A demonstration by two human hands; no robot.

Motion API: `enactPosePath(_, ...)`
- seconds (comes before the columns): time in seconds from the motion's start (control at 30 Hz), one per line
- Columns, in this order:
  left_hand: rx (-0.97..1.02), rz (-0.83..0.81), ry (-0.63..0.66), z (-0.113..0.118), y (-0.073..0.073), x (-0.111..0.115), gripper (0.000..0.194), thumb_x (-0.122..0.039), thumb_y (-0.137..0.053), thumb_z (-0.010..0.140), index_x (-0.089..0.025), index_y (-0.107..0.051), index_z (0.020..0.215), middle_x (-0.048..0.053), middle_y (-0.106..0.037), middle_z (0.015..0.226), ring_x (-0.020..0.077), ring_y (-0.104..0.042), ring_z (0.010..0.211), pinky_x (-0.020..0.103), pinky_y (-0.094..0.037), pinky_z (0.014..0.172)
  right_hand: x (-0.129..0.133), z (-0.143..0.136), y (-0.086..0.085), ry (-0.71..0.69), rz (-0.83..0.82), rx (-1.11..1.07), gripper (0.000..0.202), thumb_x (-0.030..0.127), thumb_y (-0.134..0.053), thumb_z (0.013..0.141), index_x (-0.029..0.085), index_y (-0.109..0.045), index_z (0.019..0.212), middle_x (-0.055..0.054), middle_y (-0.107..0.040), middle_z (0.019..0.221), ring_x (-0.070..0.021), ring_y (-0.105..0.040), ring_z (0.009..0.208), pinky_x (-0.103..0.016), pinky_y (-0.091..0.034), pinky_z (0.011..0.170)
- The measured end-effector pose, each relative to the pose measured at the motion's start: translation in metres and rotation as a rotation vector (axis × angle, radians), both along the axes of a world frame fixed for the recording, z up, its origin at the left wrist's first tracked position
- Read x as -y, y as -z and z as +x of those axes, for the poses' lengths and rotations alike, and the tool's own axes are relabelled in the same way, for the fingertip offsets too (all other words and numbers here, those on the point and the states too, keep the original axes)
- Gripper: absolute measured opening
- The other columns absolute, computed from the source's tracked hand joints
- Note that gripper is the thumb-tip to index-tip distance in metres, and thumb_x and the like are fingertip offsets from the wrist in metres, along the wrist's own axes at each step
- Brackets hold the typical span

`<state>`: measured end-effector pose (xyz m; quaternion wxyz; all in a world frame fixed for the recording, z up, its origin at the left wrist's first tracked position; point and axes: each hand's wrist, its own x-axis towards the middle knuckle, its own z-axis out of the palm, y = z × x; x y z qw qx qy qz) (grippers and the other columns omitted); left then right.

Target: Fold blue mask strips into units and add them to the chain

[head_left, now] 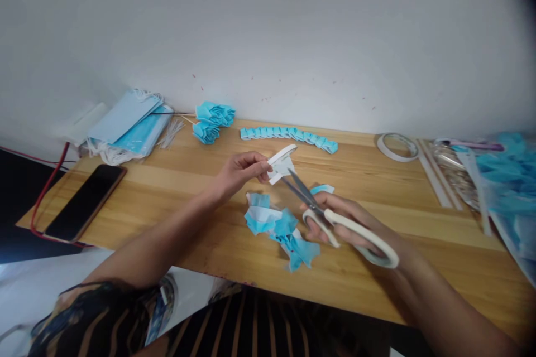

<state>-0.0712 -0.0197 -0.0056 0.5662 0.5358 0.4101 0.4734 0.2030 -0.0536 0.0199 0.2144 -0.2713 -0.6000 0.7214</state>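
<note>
Between the thumb and fingers of my left hand (pixel 247 170) is a small white piece of fabric (pixel 282 168), partly cut, with a folded edge strip along its top. My right hand (pixel 349 220) grips a pair of scissors (pixel 320 212) with cream handles. Their blades are parted, and the tips reach the lower right edge of the white piece. Below the blades lies a loose heap of blue and white scraps (pixel 288 228) on the table. Another blue scrap (pixel 322 189) shows just behind my right hand.
On the wooden table (pixel 188 223) are a phone (pixel 86 201), a stack of face masks (pixel 128 122), blue fabric roses (pixel 213 117) and a pleated blue strip (pixel 288 134). Rightward lie a tape roll (pixel 397 148), white strips (pixel 435 175) and a bag of blue pieces (pixel 511 189). A wall (pixel 285 39) stands behind.
</note>
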Motion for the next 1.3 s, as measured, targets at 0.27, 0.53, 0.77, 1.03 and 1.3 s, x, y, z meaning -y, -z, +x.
enactPosePath(0.27, 0.063, -0.017, 0.077, -0.001, 0.001, 0.001, 0.038, -0.051, -0.075, 0.083, -0.013, -0.073, 0.082, 0.005, -0.07, 0.075, 0.0143, -0.064, 0.071, 0.027, -0.051, 0.073, -0.009, 0.006, 0.009, -0.022, -0.031, -0.009, 0.053, 0.058, -0.069, 0.089, 0.016, -0.061, 0.121, -0.004, -0.064, 0.08, -0.0107, -0.059, 0.064, -0.02, -0.046, 0.052)
enactPosePath(0.53, 0.026, -0.03, 0.134, -0.001, -0.003, 0.004, 0.04, -0.053, -0.073, 0.086, -0.013, -0.072, 0.086, 0.004, -0.069, 0.08, 0.0147, -0.063, 0.079, 0.028, -0.049, 0.08, -0.013, 0.005, 0.016, -0.048, -0.032, -0.073, 0.055, 0.057, -0.068, 0.09, 0.013, -0.063, 0.123, -0.003, -0.065, 0.076, -0.0097, -0.058, 0.057, -0.021, -0.046, 0.049)
enactPosePath(0.77, 0.016, -0.052, 0.166, -0.001, -0.005, 0.005, 0.04, -0.052, -0.075, 0.084, -0.013, -0.072, 0.09, 0.005, -0.07, 0.087, 0.0149, -0.064, 0.082, 0.029, -0.05, 0.083, -0.012, 0.004, 0.019, -0.029, -0.079, -0.09, 0.055, 0.055, -0.069, 0.09, 0.014, -0.062, 0.126, -0.003, -0.066, 0.078, -0.0083, -0.059, 0.057, -0.017, -0.041, 0.044)
enactPosePath(1.03, -0.052, -0.041, 0.205, 0.001, -0.007, 0.006, 0.035, -0.047, -0.074, 0.085, -0.014, -0.071, 0.094, 0.007, -0.071, 0.095, 0.017, -0.067, 0.087, 0.03, -0.052, 0.085, -0.01, -0.001, 0.021, -0.036, -0.081, -0.146, 0.05, 0.052, -0.068, 0.092, 0.015, -0.061, 0.125, -0.003, -0.066, 0.084, -0.0081, -0.061, 0.065, -0.023, -0.056, 0.063)
enactPosePath(1.3, -0.132, 0.011, 0.238, 0.003, -0.015, 0.009, 0.044, -0.055, -0.071, 0.086, -0.013, -0.071, 0.098, 0.008, -0.069, 0.096, 0.0182, -0.065, 0.09, 0.03, -0.05, 0.083, -0.01, -0.006, 0.029, -0.045, -0.071, -0.168, 0.054, 0.054, -0.067, 0.092, 0.015, -0.059, 0.129, -0.003, -0.066, 0.083, -0.0088, -0.06, 0.063, -0.023, -0.055, 0.059)
